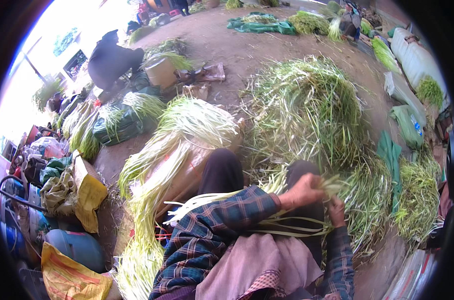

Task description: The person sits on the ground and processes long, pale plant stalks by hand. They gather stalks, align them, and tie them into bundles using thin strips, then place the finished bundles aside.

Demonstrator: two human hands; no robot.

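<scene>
Left hand (306, 191) closed around a bunch of pale green stalks (333, 185), right hand (336, 212) just below it.

From my end I see the bunch's tips poking out past the left hand, with more lengths trailing back across the lap beneath that arm. The right hand's fingers curl near the same tips, but I cannot tell whether they pinch or only touch. A tangled green heap (307, 110) lies beyond both hands. I judge the stalks light, bendy and rather slick, easily creased or snapped, so I'd favour a loose, whole-hand hold near the gathered tips, supporting the trailing lengths.
</scene>
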